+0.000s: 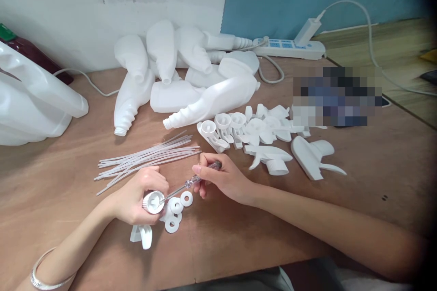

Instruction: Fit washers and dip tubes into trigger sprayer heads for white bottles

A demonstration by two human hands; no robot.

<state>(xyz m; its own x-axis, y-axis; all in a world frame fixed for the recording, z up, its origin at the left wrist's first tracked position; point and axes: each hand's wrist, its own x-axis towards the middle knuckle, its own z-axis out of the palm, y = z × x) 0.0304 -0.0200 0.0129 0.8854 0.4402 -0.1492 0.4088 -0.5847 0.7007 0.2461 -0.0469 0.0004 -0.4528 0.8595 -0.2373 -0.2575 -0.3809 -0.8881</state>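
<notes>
My left hand (pixel 139 194) is wrapped round a white trigger spray head (pixel 146 236), its round cap opening turned up toward me and its trigger end sticking out below the fist. In my right hand (pixel 223 179) is a screwdriver (pixel 188 183) with a clear handle, held between thumb and fingers. The metal tip reaches the rim of the cap opening; how deep it goes inside I cannot tell. Several white ring washers (pixel 172 224) lie on the table beside the left hand. Behind that hand rests a loose bundle of thin white tubes (pixel 146 157).
More white spray heads (pixel 268 159) lie right of centre. White bottles (pixel 211 100) are piled at the back, near a power strip (pixel 290 48) with cables. Large white jugs (pixel 30 100) and a dark red bottle (pixel 37 52) stand at left. A blurred-out object (pixel 336 97) lies at right.
</notes>
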